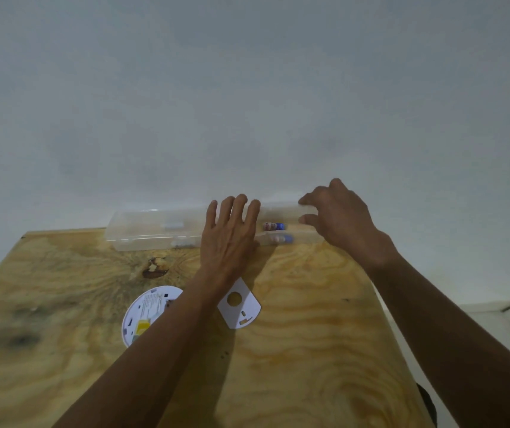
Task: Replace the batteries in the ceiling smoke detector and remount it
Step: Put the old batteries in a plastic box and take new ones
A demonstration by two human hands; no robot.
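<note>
Head view, clear plastic box (154, 231) with batteries (273, 226) along the far bench (309, 304) edge against the wall, left hand (229, 239) flat on it with fingers spread, right hand (337, 217) fingers curled on its right end, smoke detector (145, 313) face-down under the left forearm, white mounting plate (239, 304) just beside, near bench bare.

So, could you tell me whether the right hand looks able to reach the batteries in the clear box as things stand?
Probably not yet: the right hand grips the clear box at its end, and the batteries appear to lie under its closed lid.
</note>
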